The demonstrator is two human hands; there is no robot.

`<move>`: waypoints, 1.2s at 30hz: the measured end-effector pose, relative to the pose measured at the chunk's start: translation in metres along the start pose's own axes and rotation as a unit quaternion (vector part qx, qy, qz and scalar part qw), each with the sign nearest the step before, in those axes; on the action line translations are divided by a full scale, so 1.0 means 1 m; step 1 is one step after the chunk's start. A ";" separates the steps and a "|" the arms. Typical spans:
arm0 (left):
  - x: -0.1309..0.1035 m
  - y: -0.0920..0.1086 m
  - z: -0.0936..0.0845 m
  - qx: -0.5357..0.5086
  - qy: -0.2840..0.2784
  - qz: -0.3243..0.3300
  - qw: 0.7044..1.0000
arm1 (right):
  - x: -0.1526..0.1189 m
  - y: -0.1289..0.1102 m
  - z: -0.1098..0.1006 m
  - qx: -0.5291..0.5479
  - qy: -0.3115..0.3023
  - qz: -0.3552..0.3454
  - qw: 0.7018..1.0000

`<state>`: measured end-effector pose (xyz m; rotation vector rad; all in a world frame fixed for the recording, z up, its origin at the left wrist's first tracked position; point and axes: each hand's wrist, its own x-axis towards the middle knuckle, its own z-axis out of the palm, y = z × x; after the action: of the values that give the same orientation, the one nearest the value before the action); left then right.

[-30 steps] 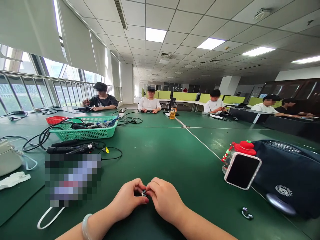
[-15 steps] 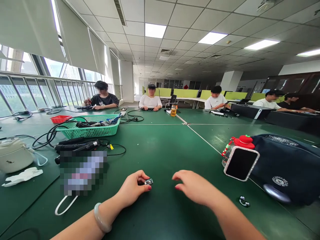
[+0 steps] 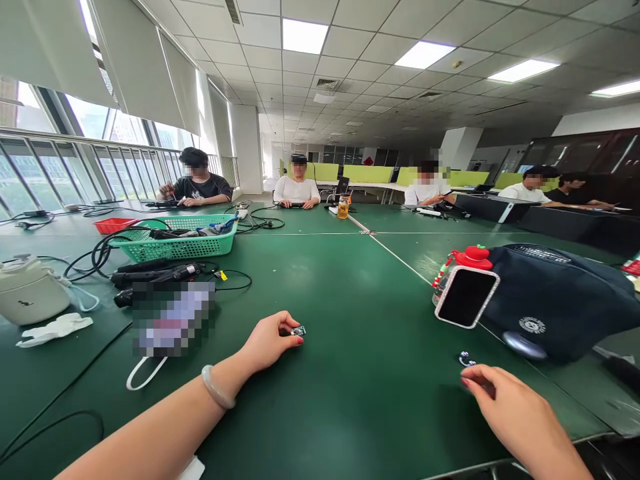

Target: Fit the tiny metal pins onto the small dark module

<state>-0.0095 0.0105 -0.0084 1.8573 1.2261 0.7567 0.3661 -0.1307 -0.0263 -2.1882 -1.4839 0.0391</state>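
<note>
Between the thumb and fingers of my left hand (image 3: pixel 273 341) is a small dark-and-silver piece (image 3: pixel 299 331), held just over the green table (image 3: pixel 340 387). My right hand (image 3: pixel 510 403) is at the right, its thumb and index finger brought close together. Its fingertips are beside a small shiny dark curved item (image 3: pixel 467 360) on the table. Whether anything is between those fingertips is too small to tell.
A phone (image 3: pixel 467 297) leans on a red-lidded bottle (image 3: pixel 472 258) beside a dark blue bag (image 3: pixel 560 300). At left are a green basket (image 3: pixel 180 248), cables, black tools (image 3: pixel 155 277) and a white pouch (image 3: pixel 30 293). Several people sit at the far side.
My right hand has moved right, from near my left hand to beside the shiny curved item, and its fingers have drawn closer together. My left hand still holds the small piece. The view has shifted slightly.
</note>
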 end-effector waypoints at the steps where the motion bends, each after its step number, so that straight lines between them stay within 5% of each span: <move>1: 0.000 0.000 0.000 0.004 0.002 0.001 1.000 | -0.001 -0.007 0.000 -0.005 -0.011 -0.010 1.000; 5: -0.001 0.001 -0.001 0.012 0.008 -0.002 1.000 | -0.009 -0.055 0.000 0.018 -0.114 -0.095 0.989; 9: 0.000 -0.001 0.000 0.010 0.007 -0.001 1.000 | -0.016 -0.122 0.003 0.096 -0.245 -0.252 0.931; 12: 0.001 -0.002 0.000 0.000 0.011 0.004 1.000 | -0.004 -0.167 0.015 0.126 -0.247 -0.320 0.906; 17: 0.000 0.000 -0.001 -0.022 0.013 0.013 1.000 | 0.031 -0.217 0.054 0.176 -0.218 -0.334 0.900; 23: 0.003 -0.004 -0.004 -0.061 0.048 -0.005 0.997 | 0.038 -0.227 0.081 0.217 -0.217 -0.346 0.887; 36: 0.001 0.002 -0.002 -0.167 0.012 -0.047 0.985 | 0.035 -0.225 0.095 0.235 -0.138 -0.363 0.891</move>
<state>-0.0096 0.0119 -0.0058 1.5113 1.1165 0.8757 0.1581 0.0005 -0.0089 -1.1921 -2.1012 0.4210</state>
